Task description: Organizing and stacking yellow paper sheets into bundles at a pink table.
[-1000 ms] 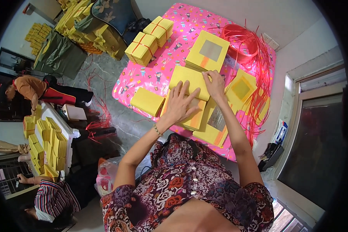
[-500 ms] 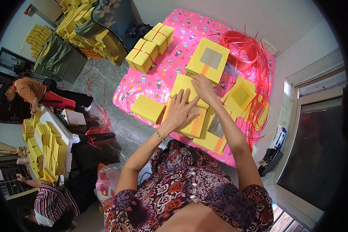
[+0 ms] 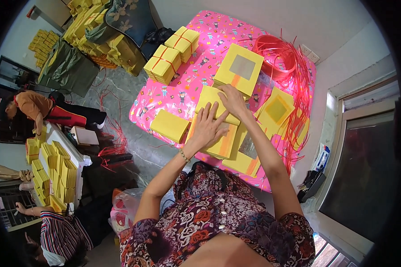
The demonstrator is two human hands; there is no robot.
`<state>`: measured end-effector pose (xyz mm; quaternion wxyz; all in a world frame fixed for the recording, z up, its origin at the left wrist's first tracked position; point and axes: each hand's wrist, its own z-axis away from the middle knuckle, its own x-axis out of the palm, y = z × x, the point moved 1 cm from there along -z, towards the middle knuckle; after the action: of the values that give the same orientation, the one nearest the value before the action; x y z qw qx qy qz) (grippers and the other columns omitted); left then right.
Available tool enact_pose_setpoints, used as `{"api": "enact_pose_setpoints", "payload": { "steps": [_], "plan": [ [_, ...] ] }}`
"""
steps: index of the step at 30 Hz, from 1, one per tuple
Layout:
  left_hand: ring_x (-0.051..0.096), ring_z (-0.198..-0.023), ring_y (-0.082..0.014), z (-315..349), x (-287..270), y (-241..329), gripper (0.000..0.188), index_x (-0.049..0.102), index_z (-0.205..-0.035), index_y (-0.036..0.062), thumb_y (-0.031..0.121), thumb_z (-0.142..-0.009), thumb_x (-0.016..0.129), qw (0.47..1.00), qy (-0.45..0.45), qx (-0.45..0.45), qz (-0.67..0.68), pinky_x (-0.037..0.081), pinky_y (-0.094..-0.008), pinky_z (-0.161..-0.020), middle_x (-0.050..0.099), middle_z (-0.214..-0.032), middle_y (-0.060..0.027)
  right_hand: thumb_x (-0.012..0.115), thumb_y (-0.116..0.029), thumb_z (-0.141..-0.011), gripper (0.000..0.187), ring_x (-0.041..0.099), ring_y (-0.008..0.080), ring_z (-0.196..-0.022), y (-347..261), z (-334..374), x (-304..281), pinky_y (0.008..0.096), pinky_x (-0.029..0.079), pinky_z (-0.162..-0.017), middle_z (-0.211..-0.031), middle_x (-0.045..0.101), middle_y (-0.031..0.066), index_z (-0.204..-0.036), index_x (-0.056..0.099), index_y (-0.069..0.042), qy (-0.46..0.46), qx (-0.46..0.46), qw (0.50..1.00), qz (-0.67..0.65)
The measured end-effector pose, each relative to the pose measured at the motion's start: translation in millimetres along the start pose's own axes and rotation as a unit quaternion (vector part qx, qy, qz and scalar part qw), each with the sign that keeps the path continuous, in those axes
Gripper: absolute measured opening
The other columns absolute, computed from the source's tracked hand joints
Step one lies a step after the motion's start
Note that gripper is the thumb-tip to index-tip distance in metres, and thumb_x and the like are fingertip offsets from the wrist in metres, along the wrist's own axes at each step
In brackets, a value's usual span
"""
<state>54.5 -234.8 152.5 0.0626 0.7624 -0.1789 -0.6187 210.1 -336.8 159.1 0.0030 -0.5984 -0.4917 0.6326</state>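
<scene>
My left hand (image 3: 208, 128) lies flat, fingers spread, over a yellow paper piece with an orange strip (image 3: 227, 143) on a stack near the table's front edge. My right hand (image 3: 232, 101) rests just beyond it, fingers slightly bent, on a plain yellow paper piece (image 3: 206, 96). Neither hand grips anything that I can see. Past my right fingertips stands a taller yellow stack with a square grey window (image 3: 242, 67). Another yellow piece with a window (image 3: 248, 148) lies under my right forearm, and a plain yellow stack (image 3: 169, 125) sits left of my left hand.
Two yellow bundles tied with red strips (image 3: 164, 65) stand at the back left of the pink patterned table cover (image 3: 147, 105). Loose red strips (image 3: 294, 120) and a red basin (image 3: 277, 42) fill the right side. Two people work at a white table (image 3: 78, 153) at left.
My hands stay in nearly the same place on the yellow paper. At the left, the person in the striped top has shifted slightly.
</scene>
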Motion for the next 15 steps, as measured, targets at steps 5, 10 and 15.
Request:
{"api": "enact_pose_setpoints", "payload": {
  "steps": [5, 10, 15],
  "plan": [
    [0.024, -0.142, -0.0439, -0.6, 2.3, 1.3, 0.062, 0.038, -0.151, 0.0236, 0.050, -0.096, 0.051, 1.000, 0.002, -0.005, 0.002, 0.018, -0.0560, -0.116, 0.030, -0.152, -0.0240, 0.061, -0.020, -0.093, 0.027, 0.061, 0.0352, -0.103, 2.6, -0.7, -0.3, 0.0437, 0.048, -0.089, -0.104, 0.063, 0.0164, -0.113, 0.063, -0.002, 0.001, -0.009, 1.000, 0.010],
    [0.028, -0.140, -0.0442, -2.1, -3.8, 2.4, 0.062, 0.041, -0.149, 0.0221, 0.051, -0.096, 0.051, 1.000, -0.002, -0.010, 0.023, 0.020, -0.0562, -0.115, 0.038, -0.146, -0.0252, 0.064, -0.018, -0.091, 0.025, 0.061, 0.0360, -0.101, 2.3, -0.2, 2.8, 0.0451, 0.049, -0.088, -0.104, 0.063, 0.0171, -0.111, 0.065, -0.003, 0.010, -0.001, 1.000, 0.008],
    [0.035, -0.135, -0.0437, -1.3, -21.4, 5.8, 0.070, 0.049, -0.139, 0.0104, 0.058, -0.089, 0.056, 1.000, -0.014, 0.004, 0.011, 0.023, -0.0572, -0.113, 0.042, -0.142, -0.0247, 0.064, -0.020, -0.091, 0.026, 0.061, 0.0351, -0.102, 2.4, 1.8, 5.6, 0.0452, 0.049, -0.088, -0.103, 0.063, 0.0155, -0.112, 0.064, -0.005, 0.012, 0.019, 1.000, 0.015]
  ]
}}
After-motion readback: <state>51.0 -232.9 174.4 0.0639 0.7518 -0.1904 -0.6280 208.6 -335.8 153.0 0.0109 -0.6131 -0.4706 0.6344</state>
